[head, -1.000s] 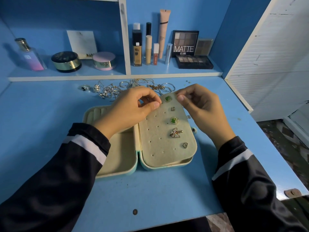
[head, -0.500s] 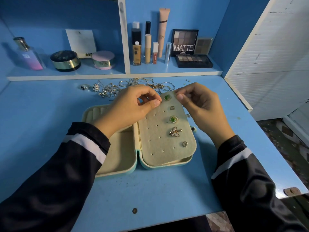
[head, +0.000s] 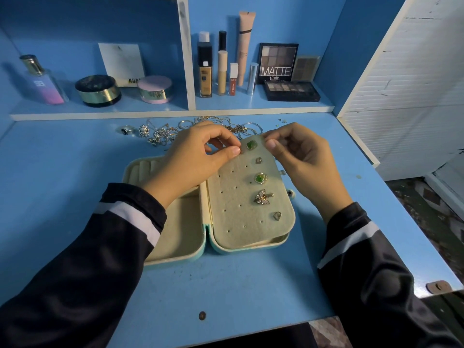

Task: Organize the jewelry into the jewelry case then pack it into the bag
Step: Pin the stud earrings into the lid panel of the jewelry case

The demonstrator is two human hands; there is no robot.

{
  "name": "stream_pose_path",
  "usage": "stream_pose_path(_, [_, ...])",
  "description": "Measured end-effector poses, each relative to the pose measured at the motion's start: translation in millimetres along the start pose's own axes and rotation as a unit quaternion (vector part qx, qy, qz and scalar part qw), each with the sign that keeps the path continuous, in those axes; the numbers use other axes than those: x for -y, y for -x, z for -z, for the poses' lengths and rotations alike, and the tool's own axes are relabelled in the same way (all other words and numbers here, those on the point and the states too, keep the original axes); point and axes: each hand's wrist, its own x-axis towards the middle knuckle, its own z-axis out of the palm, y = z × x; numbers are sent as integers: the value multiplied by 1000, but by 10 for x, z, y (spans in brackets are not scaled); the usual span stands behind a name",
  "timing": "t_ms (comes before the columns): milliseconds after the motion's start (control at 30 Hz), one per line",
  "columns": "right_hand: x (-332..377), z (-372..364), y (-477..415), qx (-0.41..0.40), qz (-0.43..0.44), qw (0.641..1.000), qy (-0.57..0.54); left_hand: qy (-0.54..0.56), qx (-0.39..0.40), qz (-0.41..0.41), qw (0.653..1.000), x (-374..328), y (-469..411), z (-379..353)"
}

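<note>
A mint jewelry case lies open on the blue desk. Its cream earring panel carries several earrings, among them a green stud, a second green stud and a butterfly earring. My left hand pinches something small between thumb and forefinger at the panel's top, just left of the upper green stud; the piece itself is mostly hidden. My right hand pinches the panel's top right corner. A tangle of loose jewelry lies behind the case.
A shelf behind the desk holds a perfume bottle, two round jars, makeup tubes and an eyeshadow palette. A white louvred door stands at the right. The desk's front edge is close to me.
Both hands stay at the panel's top edge, with only slight shifts of the fingertips.
</note>
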Motion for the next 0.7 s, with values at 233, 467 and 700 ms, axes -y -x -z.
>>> stream_pose_path(233, [15,-20,1,-9,2,1000,0,41,15,21,999,-29,-6,12])
stream_pose_path(467, [62,-56,-61,-39,8,999,-8,98,24,27,995,-34,-15,44])
stream_pose_path(700, [71,-96,-129,-95,-64,991,-74,170,33,42,984,-31,-14,142])
